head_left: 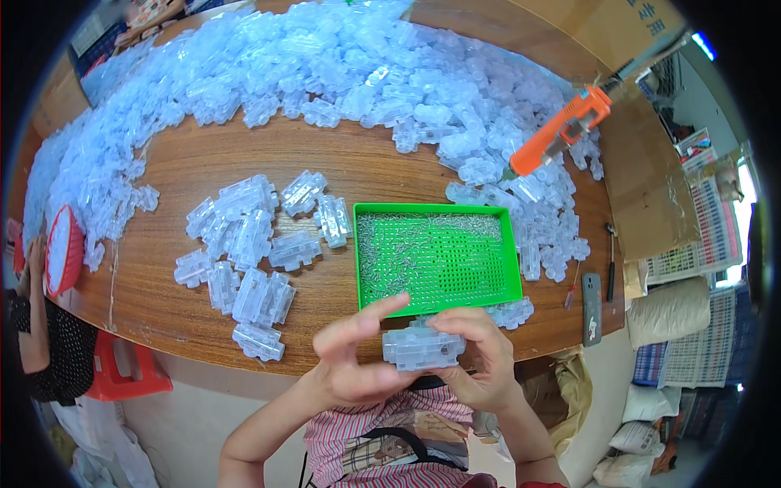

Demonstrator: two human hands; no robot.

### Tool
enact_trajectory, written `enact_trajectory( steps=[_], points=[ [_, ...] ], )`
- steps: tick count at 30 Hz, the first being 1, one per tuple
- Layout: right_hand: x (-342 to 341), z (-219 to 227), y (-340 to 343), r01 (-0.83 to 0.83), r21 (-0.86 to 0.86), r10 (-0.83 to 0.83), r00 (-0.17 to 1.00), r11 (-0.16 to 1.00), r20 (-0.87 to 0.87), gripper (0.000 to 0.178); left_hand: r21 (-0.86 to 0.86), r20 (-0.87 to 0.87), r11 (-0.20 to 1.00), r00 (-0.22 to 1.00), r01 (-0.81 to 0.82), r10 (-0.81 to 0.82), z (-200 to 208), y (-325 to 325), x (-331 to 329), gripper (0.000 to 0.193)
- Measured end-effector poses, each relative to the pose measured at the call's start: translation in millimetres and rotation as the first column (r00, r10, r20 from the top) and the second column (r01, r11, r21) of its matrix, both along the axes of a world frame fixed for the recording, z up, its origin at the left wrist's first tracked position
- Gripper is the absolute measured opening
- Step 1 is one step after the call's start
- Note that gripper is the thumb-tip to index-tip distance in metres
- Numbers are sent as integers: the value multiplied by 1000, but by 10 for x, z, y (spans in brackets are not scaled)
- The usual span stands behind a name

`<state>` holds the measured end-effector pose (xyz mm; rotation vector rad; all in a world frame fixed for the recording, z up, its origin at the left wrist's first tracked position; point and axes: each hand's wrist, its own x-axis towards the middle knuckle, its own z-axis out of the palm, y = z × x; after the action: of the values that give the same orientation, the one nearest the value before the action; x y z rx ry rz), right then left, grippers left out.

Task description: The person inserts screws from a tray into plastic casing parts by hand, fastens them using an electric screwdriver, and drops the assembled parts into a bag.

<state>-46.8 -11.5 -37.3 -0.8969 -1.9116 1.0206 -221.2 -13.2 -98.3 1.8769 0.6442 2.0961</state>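
A clear plastic housing (pixel 423 348) is held above the table's near edge. My right hand (pixel 484 358) is closed on its right end, with thumb and fingers around it. My left hand (pixel 354 354) is at the housing's left end, fingers apart and index finger stretched toward the tray; whether its thumb touches the housing I cannot tell. Just beyond both hands stands a green tray (pixel 517 272) with small metal screws or pins, many lying along its left and far sides. To its left lies a loose group of similar clear housings (pixel 248 232).
A large heap of clear plastic parts (pixel 325 57) covers the far table. An orange electric screwdriver (pixel 557 134) hangs over its right side. A phone (pixel 591 309) and a black-handled tool (pixel 611 252) lie at the right edge. Another person's arm (pixel 34 325) is by a red basket (pixel 67 252).
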Motion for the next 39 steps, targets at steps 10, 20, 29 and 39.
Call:
enact_trajectory(
  steps=[10,20,29,39],
  points=[
    [235,-43,-183,131,-308,-171,980,942,-105,43,-664,-212,740,920,111,-329,311,-79,-144,39],
    [2112,111,-1306,745,269,-593,205,610,779,39,-599,-579,797,731,-80,-362,190,-349,-311,46],
    [1271,-499,-1508,818,112,-724,425,564,543,15,-528,-786,816,500,-235,-365,-161,-228,-472,31],
    [793,-1780,-1625,569,168,-548,604,805,579,23,-531,-801,782,496,-327,-335,-132,-253,-491,28]
  ],
)
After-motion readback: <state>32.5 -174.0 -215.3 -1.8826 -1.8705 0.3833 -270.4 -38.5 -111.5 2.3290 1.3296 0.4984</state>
